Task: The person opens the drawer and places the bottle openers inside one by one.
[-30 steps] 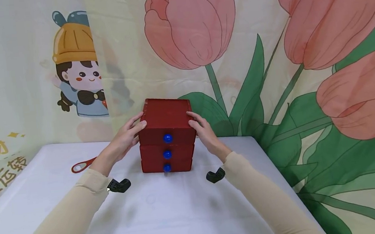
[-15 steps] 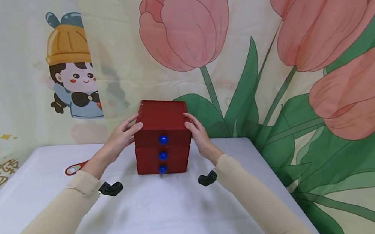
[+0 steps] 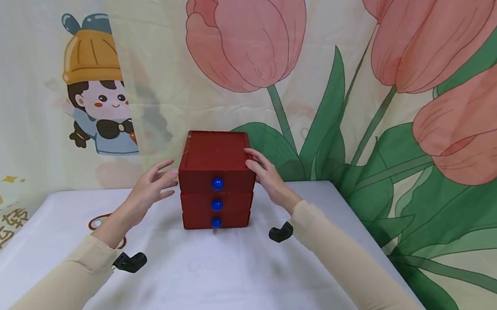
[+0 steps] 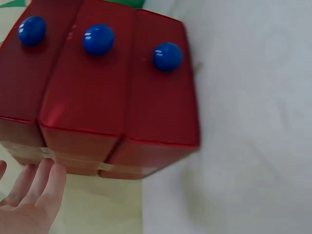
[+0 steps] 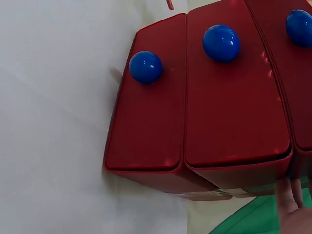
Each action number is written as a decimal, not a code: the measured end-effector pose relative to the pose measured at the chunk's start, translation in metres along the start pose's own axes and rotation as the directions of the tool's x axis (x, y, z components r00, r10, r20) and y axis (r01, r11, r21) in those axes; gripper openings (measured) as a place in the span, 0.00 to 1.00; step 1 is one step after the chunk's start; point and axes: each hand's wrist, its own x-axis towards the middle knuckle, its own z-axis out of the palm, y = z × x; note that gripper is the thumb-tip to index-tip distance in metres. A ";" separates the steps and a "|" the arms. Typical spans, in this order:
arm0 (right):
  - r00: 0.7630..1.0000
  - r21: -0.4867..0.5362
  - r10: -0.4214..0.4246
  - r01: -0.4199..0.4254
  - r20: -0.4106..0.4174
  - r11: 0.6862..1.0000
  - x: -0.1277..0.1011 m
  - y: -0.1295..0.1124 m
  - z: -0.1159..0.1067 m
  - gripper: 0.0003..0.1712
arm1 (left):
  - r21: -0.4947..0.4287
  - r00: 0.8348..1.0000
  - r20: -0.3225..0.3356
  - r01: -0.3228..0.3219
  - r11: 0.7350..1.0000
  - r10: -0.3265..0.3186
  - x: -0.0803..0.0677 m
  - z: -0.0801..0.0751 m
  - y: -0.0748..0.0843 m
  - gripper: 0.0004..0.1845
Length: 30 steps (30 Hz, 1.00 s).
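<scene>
A small red chest [image 3: 215, 165] with three drawers, each with a blue knob [image 3: 217, 183], stands on the white table [image 3: 225, 287] near its back edge. All drawers look pushed in. My left hand [image 3: 152, 186] hovers just left of the chest, fingers straight and spread, a small gap between fingertips and the red side. In the left wrist view its fingertips [image 4: 41, 183] lie close to the chest [image 4: 112, 87]. My right hand [image 3: 265, 173] rests flat against the chest's right side. In the right wrist view only its fingers [image 5: 292, 207] show beside the chest [image 5: 219, 107].
A red loop-shaped handle [image 3: 100, 222] lies on the table at the left, partly hidden behind my left forearm. A printed tulip cloth [image 3: 359, 89] hangs right behind the chest. The table's right edge [image 3: 363, 229] runs close to my right arm.
My left hand has come off the chest's left side and drawn back to the left. The right hand stays on the right side, and the chest has not visibly shifted.
</scene>
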 end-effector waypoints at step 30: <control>1.000 -0.031 0.018 -0.017 0.021 0.999 0.002 0.000 -0.007 0.31 | -0.070 0.945 0.169 0.295 0.953 -0.281 -0.039 0.021 -0.070 0.39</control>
